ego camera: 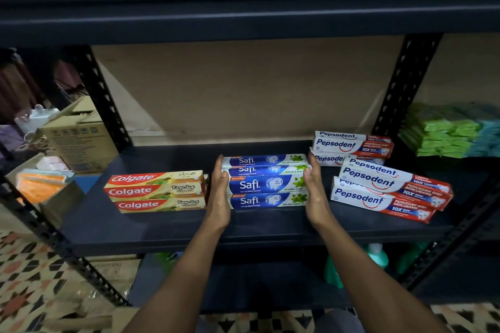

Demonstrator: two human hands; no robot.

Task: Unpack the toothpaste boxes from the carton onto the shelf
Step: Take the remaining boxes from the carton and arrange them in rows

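A stack of blue and white Safi toothpaste boxes (266,184) rests in the middle of the dark shelf (162,227). My left hand (219,194) lies flat against the stack's left end, and my right hand (313,192) presses flat against its right end, fingers straight. Left of the stack sit red and beige Colgate boxes (157,192). To the right lie several white and red Pepsodent boxes (384,184), some of them askew. A brown carton (78,138) stands beyond the shelf's left post.
The upper shelf (243,8) hangs low over the work space, with perforated black posts (100,94) at left and right. Green packets (446,135) are stacked on the neighbouring shelf at right. Green bottles (376,257) stand on the lower shelf. Patterned floor lies below.
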